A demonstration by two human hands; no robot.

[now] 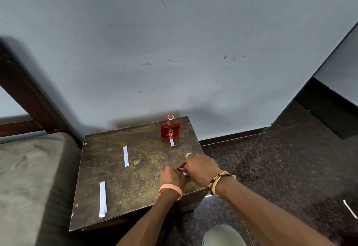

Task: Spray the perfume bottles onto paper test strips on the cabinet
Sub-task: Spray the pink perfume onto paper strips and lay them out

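Note:
A red perfume bottle (170, 130) with a silver neck stands upright at the back right of the dark wooden cabinet (135, 178). A short paper strip (172, 142) lies just in front of it. Two longer white strips lie flat: one at mid cabinet (126, 156), one at the front left (102, 199). At the cabinet's right side my left hand (172, 175) and my right hand (201, 168) meet around a small pink bottle (185, 169), mostly hidden by the fingers. Both hands grip it; a sliver of white paper shows between them.
The cabinet stands against a pale wall. A grey cushioned seat (29, 178) with a dark wooden frame adjoins it on the left. Dark speckled floor (271, 158) lies to the right, with a white strip (349, 208) on it. My knee (222, 235) shows at the bottom.

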